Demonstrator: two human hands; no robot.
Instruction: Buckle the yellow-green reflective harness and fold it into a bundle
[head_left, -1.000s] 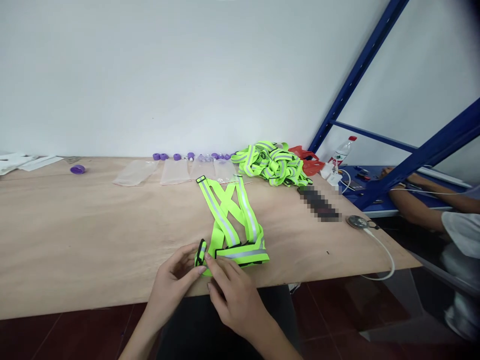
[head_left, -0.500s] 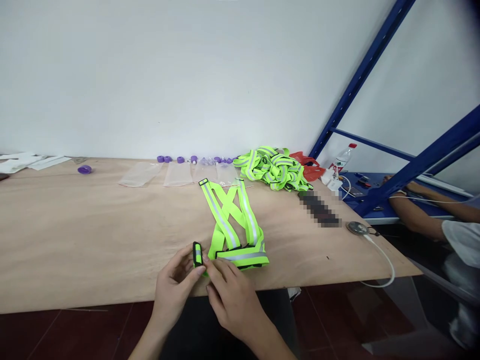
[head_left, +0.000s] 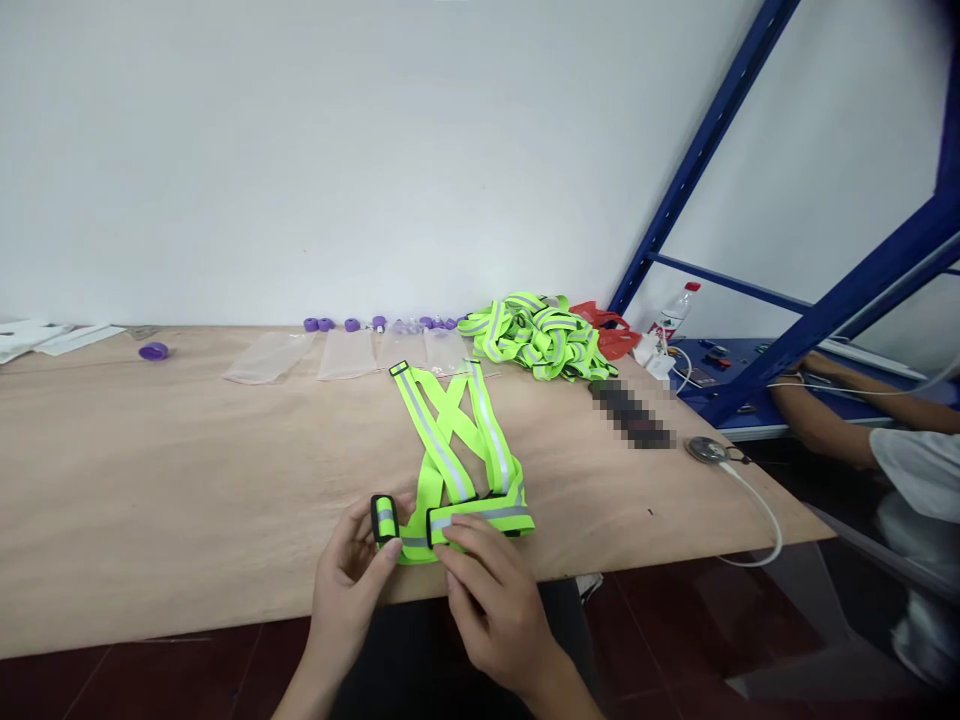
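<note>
A neon-green reflective vest [head_left: 494, 430] made of silver-striped straps lies on the table with its shoulder straps crossed. My left hand [head_left: 349, 570] is closed around the left end of its waist belt, where a black buckle [head_left: 385, 519] stands up between thumb and fingers. My right hand [head_left: 499, 595] has its bent fingers on the lower edge of the belt, just right of a black slider [head_left: 430, 527]; the thumb's contact with the belt is partly hidden.
Behind the vest lie clear plastic bags [head_left: 346, 355], purple rolls [head_left: 352, 325] and a heap of green straps [head_left: 536, 335]. To the right are a blurred-out dark object [head_left: 632, 415], a round device [head_left: 707, 450] with a white cable, a blue rack [head_left: 709, 140] and another person's arm [head_left: 821, 425].
My right hand has moved right along the belt, away from my left hand, uncovering the slider and the strap between them. The buckle in my left hand has turned slightly.
</note>
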